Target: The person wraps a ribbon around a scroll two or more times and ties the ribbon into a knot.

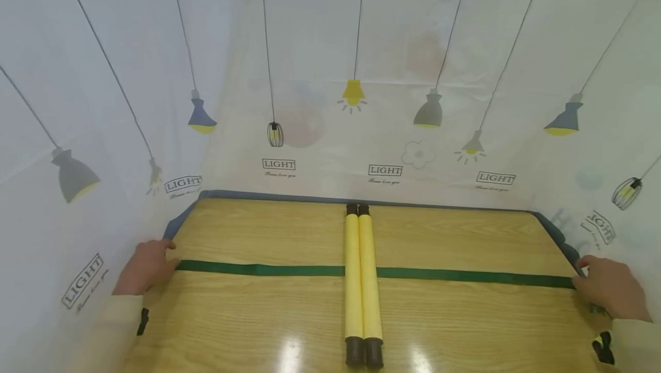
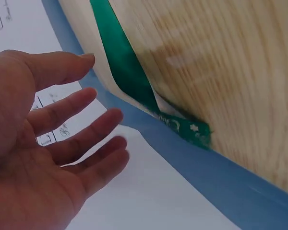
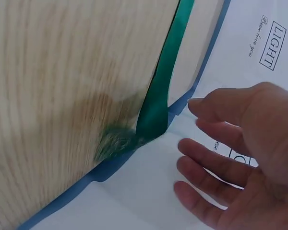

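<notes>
A green ribbon (image 1: 310, 270) stretches across the wood-grain tabletop (image 1: 248, 315) from side to side. My left hand (image 1: 147, 268) is at the ribbon's left end, fingers spread and slightly bent, holding nothing. In the left wrist view that end (image 2: 187, 130) folds over at the table edge and shows pale lettering and a small white mark. At the opposite edge, my right hand (image 1: 609, 284) has its fingers loosely apart beside the ribbon's right end. There the ribbon (image 3: 156, 110) bends at the edge, with a shiny green patch (image 3: 115, 143) on the wood.
Two yellow rods (image 1: 361, 281) with dark end caps lie side by side over the ribbon's middle. A white sheet (image 1: 330, 28) printed with lamps and "LIGHT" surrounds the table on three sides. Blue edging (image 1: 273, 195) runs along the table's rim.
</notes>
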{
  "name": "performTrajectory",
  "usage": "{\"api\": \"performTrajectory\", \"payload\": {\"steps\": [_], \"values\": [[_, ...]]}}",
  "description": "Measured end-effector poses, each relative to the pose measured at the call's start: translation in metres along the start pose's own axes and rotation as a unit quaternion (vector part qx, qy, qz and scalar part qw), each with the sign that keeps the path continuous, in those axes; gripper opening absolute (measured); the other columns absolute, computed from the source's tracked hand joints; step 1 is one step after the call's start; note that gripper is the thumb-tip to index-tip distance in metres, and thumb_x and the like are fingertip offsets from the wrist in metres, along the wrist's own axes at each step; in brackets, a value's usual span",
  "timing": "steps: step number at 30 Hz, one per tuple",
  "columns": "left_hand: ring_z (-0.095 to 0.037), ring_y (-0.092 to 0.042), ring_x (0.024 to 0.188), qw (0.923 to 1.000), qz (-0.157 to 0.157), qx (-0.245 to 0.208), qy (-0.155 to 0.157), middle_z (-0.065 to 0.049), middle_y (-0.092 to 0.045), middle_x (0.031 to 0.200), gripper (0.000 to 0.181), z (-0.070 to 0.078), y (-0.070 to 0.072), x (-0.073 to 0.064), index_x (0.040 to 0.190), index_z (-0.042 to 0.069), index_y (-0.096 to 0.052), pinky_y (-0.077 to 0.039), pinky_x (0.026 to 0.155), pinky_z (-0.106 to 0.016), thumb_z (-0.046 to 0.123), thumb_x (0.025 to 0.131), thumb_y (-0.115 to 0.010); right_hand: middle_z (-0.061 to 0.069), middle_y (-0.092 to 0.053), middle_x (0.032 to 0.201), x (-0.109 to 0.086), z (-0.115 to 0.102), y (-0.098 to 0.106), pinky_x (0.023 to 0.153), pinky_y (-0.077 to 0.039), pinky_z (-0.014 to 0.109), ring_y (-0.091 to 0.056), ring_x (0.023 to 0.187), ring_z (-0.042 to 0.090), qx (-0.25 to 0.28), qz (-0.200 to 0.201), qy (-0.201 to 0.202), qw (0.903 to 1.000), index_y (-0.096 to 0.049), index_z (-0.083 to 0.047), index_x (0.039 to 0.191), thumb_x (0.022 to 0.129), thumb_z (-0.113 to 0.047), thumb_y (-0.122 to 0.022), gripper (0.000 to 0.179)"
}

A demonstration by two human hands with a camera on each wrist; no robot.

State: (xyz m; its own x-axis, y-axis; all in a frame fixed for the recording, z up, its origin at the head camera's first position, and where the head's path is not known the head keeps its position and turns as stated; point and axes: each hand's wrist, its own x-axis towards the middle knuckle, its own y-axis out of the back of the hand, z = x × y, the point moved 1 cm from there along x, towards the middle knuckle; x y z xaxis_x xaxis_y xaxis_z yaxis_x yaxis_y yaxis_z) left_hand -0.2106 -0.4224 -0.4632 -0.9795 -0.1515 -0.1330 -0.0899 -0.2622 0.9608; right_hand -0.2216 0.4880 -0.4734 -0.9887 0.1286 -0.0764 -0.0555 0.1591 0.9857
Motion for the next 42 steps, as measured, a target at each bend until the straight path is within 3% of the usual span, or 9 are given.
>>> {"api": "performTrajectory", "payload": {"steps": [4, 7, 9, 13, 18, 27, 31, 35, 42], "values": [[-0.052, -0.044, 0.112, 0.9989, 0.045, -0.009, -0.014, -0.040, -0.049, 0.124, 0.056, 0.017, -0.003, -0.004, 0.135, -0.011, -0.051, -0.047, 0.092, -0.065, 0.027, 0.097, -0.066, 0.032, -0.064, 0.085, 0.005, 0.001, -0.004, 0.059, -0.052, 0.052, -0.062, 0.068, 0.039, 0.008, 0.038, 0.028, 0.9989, -0.052, 0.023, 0.120, 0.092, -0.019, -0.067, 0.052], [-0.055, -0.044, 0.114, 0.9959, 0.071, -0.029, -0.047, -0.040, -0.051, 0.124, 0.053, 0.033, -0.002, -0.007, 0.127, -0.012, -0.055, -0.046, 0.093, -0.067, 0.031, 0.098, -0.065, 0.043, -0.059, 0.104, 0.003, -0.007, -0.001, 0.071, -0.051, 0.062, -0.060, 0.085, 0.054, 0.030, 0.055, 0.041, 0.9972, -0.050, 0.024, 0.123, 0.094, -0.024, -0.067, 0.059], [-0.054, -0.048, 0.110, 0.9938, 0.076, -0.042, -0.070, -0.038, -0.055, 0.117, 0.049, 0.046, -0.003, -0.006, 0.120, -0.012, -0.058, -0.044, 0.093, -0.067, 0.033, 0.099, -0.063, 0.048, -0.053, 0.119, 0.001, -0.016, 0.001, 0.078, -0.048, 0.067, -0.055, 0.098, 0.061, 0.050, 0.059, 0.047, 0.9959, -0.049, 0.024, 0.127, 0.097, -0.028, -0.066, 0.063], [-0.039, -0.058, 0.091, 0.9912, 0.072, -0.060, -0.094, -0.024, -0.063, 0.097, 0.044, 0.080, -0.013, -0.004, 0.100, -0.006, -0.064, -0.049, 0.084, -0.057, 0.038, 0.101, -0.061, 0.046, -0.054, 0.123, -0.003, -0.041, 0.000, 0.076, -0.052, 0.061, -0.057, 0.102, 0.058, 0.097, 0.035, 0.065, 0.9926, -0.048, 0.021, 0.132, 0.104, -0.039, -0.057, 0.067], [-0.020, -0.051, 0.063, 0.9914, 0.044, -0.103, -0.068, -0.007, -0.057, 0.070, 0.045, 0.123, -0.034, -0.006, 0.081, 0.005, -0.060, -0.043, 0.059, -0.034, 0.045, 0.101, -0.062, 0.037, -0.064, 0.115, -0.005, -0.076, -0.010, 0.071, -0.055, 0.051, -0.066, 0.093, 0.046, 0.128, -0.004, 0.077, 0.9887, -0.053, 0.015, 0.131, 0.105, -0.049, -0.051, 0.069], [-0.010, -0.024, 0.046, 0.9893, -0.020, -0.134, -0.052, 0.006, -0.030, 0.048, 0.062, 0.186, -0.067, -0.020, 0.052, 0.016, -0.043, -0.023, 0.045, -0.025, 0.053, 0.099, -0.062, 0.023, -0.071, 0.100, -0.012, -0.131, -0.025, 0.074, -0.055, 0.051, -0.068, 0.083, 0.030, 0.132, -0.053, 0.079, 0.9867, -0.066, 0.010, 0.112, 0.103, -0.054, -0.052, 0.066], [-0.008, -0.023, 0.045, 0.9887, -0.046, -0.136, -0.046, 0.007, -0.027, 0.046, 0.066, 0.205, -0.075, -0.022, 0.049, 0.018, -0.037, -0.021, 0.043, -0.024, 0.054, 0.099, -0.062, 0.010, -0.067, 0.076, -0.014, -0.149, -0.030, 0.062, -0.051, 0.041, -0.061, 0.068, 0.022, 0.134, -0.089, 0.055, 0.9855, -0.069, 0.000, 0.083, 0.102, -0.059, -0.050, 0.065], [-0.009, -0.027, 0.040, 0.9873, -0.084, -0.131, -0.034, 0.007, -0.030, 0.043, 0.068, 0.217, -0.081, -0.019, 0.047, 0.018, -0.040, -0.024, 0.041, -0.024, 0.056, 0.100, -0.058, -0.003, -0.049, 0.050, -0.015, -0.161, -0.038, 0.053, -0.039, 0.030, -0.044, 0.048, 0.013, 0.154, -0.129, 0.028, 0.9792, -0.053, -0.016, 0.055, 0.101, -0.062, -0.048, 0.066], [-0.009, -0.030, 0.035, 0.9901, -0.103, -0.093, -0.018, 0.008, -0.031, 0.036, 0.071, 0.227, -0.089, -0.017, 0.043, 0.018, -0.043, -0.024, 0.039, -0.023, 0.056, 0.102, -0.055, -0.006, -0.047, 0.044, -0.009, -0.171, -0.048, 0.048, -0.038, 0.026, -0.038, 0.041, 0.008, 0.161, -0.169, -0.002, 0.9725, -0.055, -0.018, 0.050, 0.101, -0.066, -0.043, 0.071]]}}
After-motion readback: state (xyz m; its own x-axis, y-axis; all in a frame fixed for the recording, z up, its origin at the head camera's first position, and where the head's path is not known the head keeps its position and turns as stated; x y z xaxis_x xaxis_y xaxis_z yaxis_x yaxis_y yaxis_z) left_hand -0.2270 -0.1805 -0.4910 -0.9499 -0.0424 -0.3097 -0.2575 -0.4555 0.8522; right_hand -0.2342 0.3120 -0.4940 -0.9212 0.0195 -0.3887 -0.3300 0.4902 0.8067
